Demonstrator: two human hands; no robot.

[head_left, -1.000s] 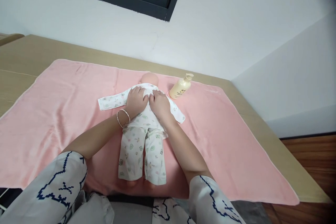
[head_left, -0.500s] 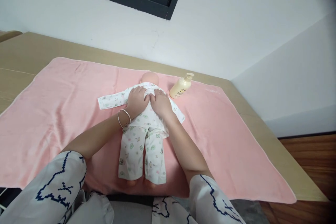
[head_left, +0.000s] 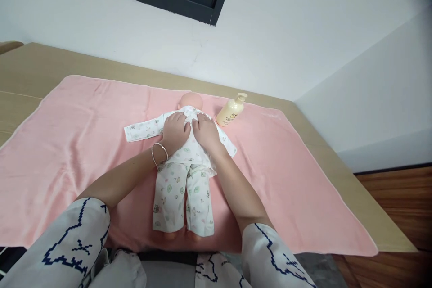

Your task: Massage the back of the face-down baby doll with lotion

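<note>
Sleeves (head_left: 77,234) of mine, white with jagged dark blue outlines, fill the bottom corners and end near my elbows. Between my bare forearms lies the doll (head_left: 191,155), stretched out on a pink blanket (head_left: 283,180), its feet (head_left: 169,236) nearest me and its head away. The trousers (head_left: 168,198) are white with small green and pink prints, legs side by side and slightly parted; the matching top (head_left: 191,145) comes down over their waist.

A thin bangle (head_left: 152,155) rings my left wrist. My left hand (head_left: 176,130) rests palm down on the upper part of the top, fingers extended and gripping nothing. My right hand (head_left: 205,131) lies just beside it in the same flattened way, with the two thumbs near each other over the middle of the torso. One of the doll's sleeves reaches out to the left, clear of my hand; the other slants down to the right, beyond my right forearm.

Past my fingertips is the doll's smooth, bare head (head_left: 191,100). A cream pump bottle (head_left: 231,111) stands on the blanket to its right. Behind runs the wooden table (head_left: 84,65), then a white wall (head_left: 270,45) and the dark window frame (head_left: 205,2).
</note>
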